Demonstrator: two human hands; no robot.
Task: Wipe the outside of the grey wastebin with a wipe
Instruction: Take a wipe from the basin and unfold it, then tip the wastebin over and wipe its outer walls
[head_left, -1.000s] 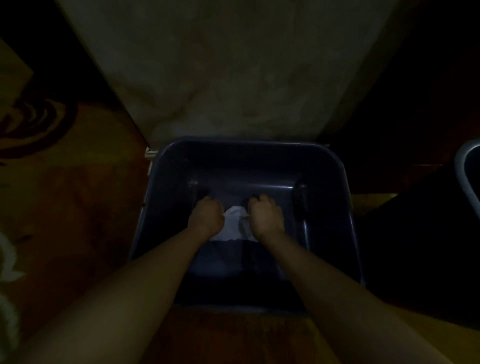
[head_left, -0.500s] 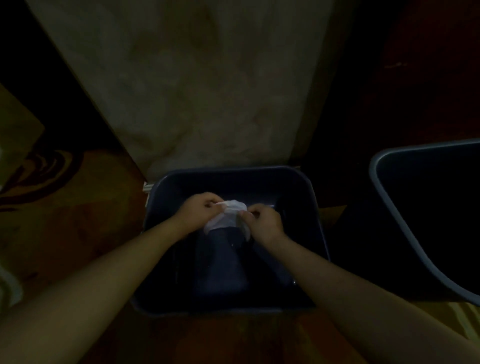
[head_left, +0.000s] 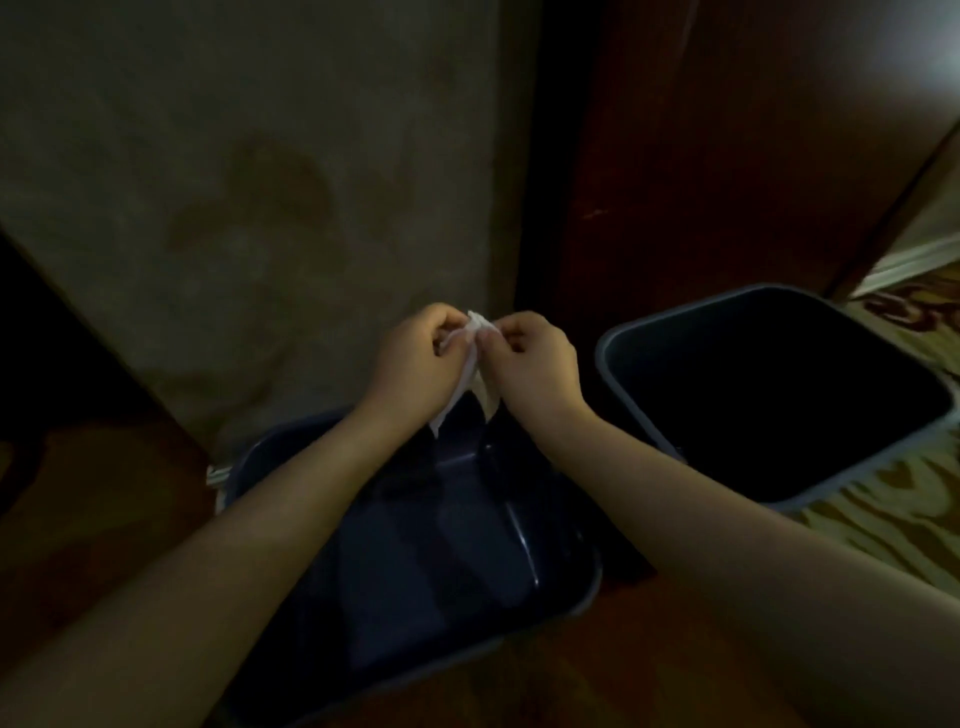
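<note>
A white wipe (head_left: 474, 358) hangs between my two hands, pinched at its top. My left hand (head_left: 421, 358) and my right hand (head_left: 535, 364) both grip it, held up in front of the wall. Below my forearms a dark blue-grey plastic tub (head_left: 576, 587) sits on the floor, open side up. To the right stands the grey wastebin (head_left: 623, 338), open at the top, its inside dark. The wipe touches neither container.
A stained pale wall panel (head_left: 249, 208) rises straight ahead. A dark red-brown wooden panel (head_left: 727, 156) stands behind the wastebin. Patterned carpet (head_left: 883, 519) shows at the right, brown floor (head_left: 93, 509) at the left. The light is dim.
My hands have lifted the wipe up out of the tub, from its bottom to above its far rim. The view swung right, bringing the wastebin into sight.
</note>
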